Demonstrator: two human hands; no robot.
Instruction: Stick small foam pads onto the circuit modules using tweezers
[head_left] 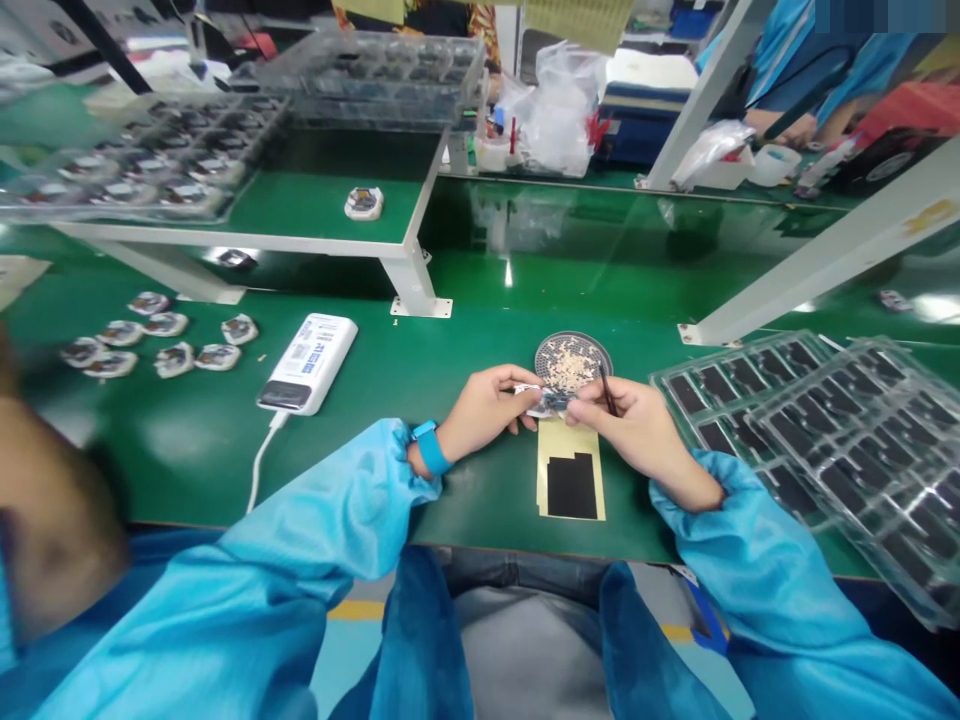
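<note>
My left hand (487,405) pinches one side of a small white part with electronics in it (555,400). On the other side, the fingers of my right hand (637,425) are closed at the part's edge and hold dark tweezers (608,390) that point upward. Just behind the part lies a round grey dish (553,343) of small pale pieces. A yellow backing sheet (568,440) with a black cut sheet (571,487) on it lies below my hands. Fingers cover much of the part, so its details are hard to make out.
A white power bank (311,362) with a cable lies left, near several loose white parts (166,323). Clear trays of black pieces (862,440) overlap at right. A raised shelf (315,215) bears more trays (157,165). A co-worker's arm (56,500) is at far left.
</note>
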